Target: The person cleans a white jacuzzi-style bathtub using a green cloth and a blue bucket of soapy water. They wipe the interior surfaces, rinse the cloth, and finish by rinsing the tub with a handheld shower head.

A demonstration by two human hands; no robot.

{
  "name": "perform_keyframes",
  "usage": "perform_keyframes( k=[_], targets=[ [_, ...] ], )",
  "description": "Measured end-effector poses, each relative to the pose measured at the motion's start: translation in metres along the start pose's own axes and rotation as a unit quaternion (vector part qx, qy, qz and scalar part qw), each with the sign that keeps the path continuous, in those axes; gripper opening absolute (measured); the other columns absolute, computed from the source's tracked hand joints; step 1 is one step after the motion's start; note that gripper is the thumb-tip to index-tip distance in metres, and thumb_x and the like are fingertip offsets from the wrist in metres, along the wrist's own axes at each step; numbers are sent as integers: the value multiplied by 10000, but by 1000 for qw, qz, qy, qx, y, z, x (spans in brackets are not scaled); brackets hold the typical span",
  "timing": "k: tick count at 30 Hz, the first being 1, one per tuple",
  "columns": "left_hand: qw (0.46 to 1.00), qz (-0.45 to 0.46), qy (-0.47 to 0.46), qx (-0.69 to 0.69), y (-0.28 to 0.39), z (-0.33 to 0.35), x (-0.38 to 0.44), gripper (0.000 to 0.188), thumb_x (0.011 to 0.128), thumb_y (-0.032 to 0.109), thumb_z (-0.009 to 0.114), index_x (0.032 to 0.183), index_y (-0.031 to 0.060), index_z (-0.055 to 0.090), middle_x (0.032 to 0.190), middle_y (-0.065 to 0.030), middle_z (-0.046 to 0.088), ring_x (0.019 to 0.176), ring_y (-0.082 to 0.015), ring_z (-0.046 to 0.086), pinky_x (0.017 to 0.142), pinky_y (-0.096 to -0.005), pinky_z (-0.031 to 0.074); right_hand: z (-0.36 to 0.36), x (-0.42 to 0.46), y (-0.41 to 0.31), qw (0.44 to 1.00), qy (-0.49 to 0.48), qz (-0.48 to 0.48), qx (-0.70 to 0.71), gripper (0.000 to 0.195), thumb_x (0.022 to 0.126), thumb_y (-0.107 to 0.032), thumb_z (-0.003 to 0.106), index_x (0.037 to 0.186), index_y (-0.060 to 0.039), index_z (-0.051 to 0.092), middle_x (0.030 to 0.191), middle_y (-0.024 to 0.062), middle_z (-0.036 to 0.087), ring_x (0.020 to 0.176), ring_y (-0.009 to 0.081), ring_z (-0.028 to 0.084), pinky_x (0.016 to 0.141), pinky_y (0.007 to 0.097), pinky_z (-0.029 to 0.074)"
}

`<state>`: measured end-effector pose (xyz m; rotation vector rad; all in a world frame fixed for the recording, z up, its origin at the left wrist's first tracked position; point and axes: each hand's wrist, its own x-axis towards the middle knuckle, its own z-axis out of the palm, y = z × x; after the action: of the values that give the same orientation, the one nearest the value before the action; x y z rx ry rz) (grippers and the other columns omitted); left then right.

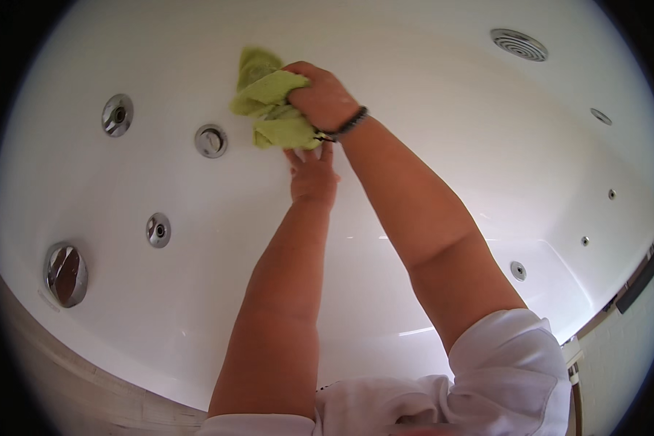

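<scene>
My right hand grips a crumpled lime-green cloth over the inside of a white bathtub. A dark beaded bracelet circles that wrist. Below the cloth, my left hand has its fingers spread and pointing away from me. Its fingertips meet or pass under the cloth's near edge and are partly hidden. To the left of the cloth is a round chrome drain fitting.
Chrome jet fittings and a large chrome knob line the left side. A ringed chrome grille is at upper right, with several smaller jets below. Wood-look flooring borders the tub at lower left.
</scene>
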<state>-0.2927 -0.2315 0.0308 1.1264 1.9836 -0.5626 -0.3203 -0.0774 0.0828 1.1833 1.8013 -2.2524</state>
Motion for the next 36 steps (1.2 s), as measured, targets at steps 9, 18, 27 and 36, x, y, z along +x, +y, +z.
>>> perform_keyframes(
  k=[9, 18, 27, 36],
  targets=[
    [997, -40, -67, -21, 7, -49, -20, 785, 814, 301, 557, 1374, 233, 12, 1403, -202, -70, 1255, -474, 88, 922, -365, 414, -196, -97, 56, 903, 389, -16, -182, 743, 773, -393, 563, 1341, -64, 216, 1301, 215, 313, 1185, 317, 357, 926, 395, 367],
    [997, 24, -29, 67, 4, -31, -15, 744, 842, 404, 464, 1370, 83, 50, 1389, -249, 42, 1224, -516, 126, 1007, -441, 256, -56, -18, 85, 773, 289, 91, -558, 643, 780, -533, 437, 1340, -286, 239, 1416, 182, 42, 1285, 425, 18, 908, 685, 118],
    [992, 88, -35, 88, -2, 10, 1, 523, 867, 273, 407, 1334, 106, 241, 1350, -90, 303, 1242, -247, 285, 940, -396, 313, 42, -10, 44, 955, -46, -97, -277, 333, 708, -58, 492, 1007, -168, 589, 1318, 73, 363, 1202, 290, 343, 956, 442, 309],
    [997, -23, -58, -41, 4, -46, -19, 734, 823, 211, 522, 1379, 207, 43, 1400, -219, -59, 1239, -507, 92, 916, -389, 410, -151, -83, 58, 892, 409, -46, 189, 396, 740, 21, 475, 1133, -15, 450, 986, 132, 556, 869, 199, 565, 719, 305, 493]
  ],
)
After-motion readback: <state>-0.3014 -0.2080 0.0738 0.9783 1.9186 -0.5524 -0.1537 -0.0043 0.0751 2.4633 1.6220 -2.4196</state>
